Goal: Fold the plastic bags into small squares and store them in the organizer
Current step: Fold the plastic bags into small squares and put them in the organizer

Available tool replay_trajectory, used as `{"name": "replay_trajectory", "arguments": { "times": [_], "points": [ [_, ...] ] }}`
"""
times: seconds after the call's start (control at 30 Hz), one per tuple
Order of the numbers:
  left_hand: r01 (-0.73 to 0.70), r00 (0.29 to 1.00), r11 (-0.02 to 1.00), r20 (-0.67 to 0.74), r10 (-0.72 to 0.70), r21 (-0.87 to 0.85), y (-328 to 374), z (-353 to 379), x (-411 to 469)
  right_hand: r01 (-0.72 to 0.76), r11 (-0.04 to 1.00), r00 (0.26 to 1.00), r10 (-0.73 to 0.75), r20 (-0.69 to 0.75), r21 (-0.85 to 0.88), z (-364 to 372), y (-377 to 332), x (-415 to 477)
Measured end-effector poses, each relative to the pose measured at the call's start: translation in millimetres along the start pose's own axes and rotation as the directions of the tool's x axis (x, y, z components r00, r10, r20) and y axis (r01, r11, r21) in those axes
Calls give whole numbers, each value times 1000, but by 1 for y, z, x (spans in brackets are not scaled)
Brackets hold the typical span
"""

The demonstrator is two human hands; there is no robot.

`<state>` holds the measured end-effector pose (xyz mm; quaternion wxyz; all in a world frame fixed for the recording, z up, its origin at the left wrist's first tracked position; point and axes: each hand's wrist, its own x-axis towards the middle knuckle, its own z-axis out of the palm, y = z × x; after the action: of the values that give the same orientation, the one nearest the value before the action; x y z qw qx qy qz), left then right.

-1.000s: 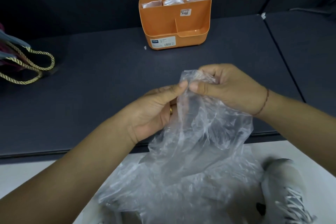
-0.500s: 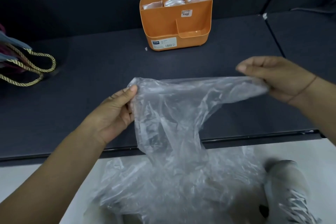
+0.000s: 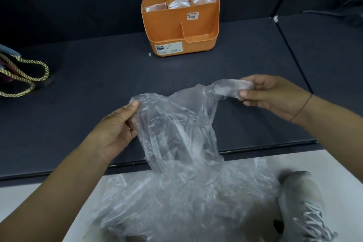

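Single view, head-worn, wide-angle. Faces forward and down across dark table. Near range: left hand, right hand mid-frame. Far side: organizer, upper centre. Bottom edge: floor.

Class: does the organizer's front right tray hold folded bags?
No, the organizer has a bare front right tray; folded bags sit only in back slots.

Rope-handled bag half beyond left edge.
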<state>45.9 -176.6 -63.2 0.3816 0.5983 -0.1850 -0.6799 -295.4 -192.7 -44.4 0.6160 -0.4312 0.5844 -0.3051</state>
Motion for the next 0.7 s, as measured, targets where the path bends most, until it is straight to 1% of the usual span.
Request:
{"name": "replay_trajectory", "arguments": {
  "times": [0.13, 0.3, 0.37, 0.43, 0.47, 0.53, 0.6, 0.63, 0.7],
  "points": [
    [14, 1000, 997, -25, -16, -82, 1, 1, 2, 41, 999, 988, -44, -146, -26, -6, 7, 8],
    [-5, 997, 984, -80, -10, -180, 5, 0, 9, 63, 996, 949, -78, -306, -59, -20, 13, 19],
    [-28, 993, 982, -114, 7, -187, 6, 2, 14, 76, 993, 934, -103, -341, -92, -22, 12, 24],
    [-51, 991, 987, -128, 31, -150, 10, 6, 21, 84, 991, 912, -119, -392, -104, -22, 7, 31],
    [-68, 990, 988, -132, 50, -142, 14, 9, 25, 83, 992, 895, -116, -431, -94, -23, 3, 34],
    [-117, 976, 980, -201, 83, -161, 24, 14, 32, 94, 995, 857, -98, -506, -33, -28, -5, 43],
    [-115, 969, 982, -233, 77, -150, 33, 19, 33, 119, 993, 850, -87, -520, 28, -33, -11, 50],
    [-83, 976, 989, -208, 56, -125, 34, 22, 29, 130, 990, 865, -85, -495, 57, -34, -12, 52],
    [11, 993, 1000, -114, -13, -23, 27, 27, 17, 140, 981, 894, -68, -442, 134, -31, -11, 53]
  ]
}}
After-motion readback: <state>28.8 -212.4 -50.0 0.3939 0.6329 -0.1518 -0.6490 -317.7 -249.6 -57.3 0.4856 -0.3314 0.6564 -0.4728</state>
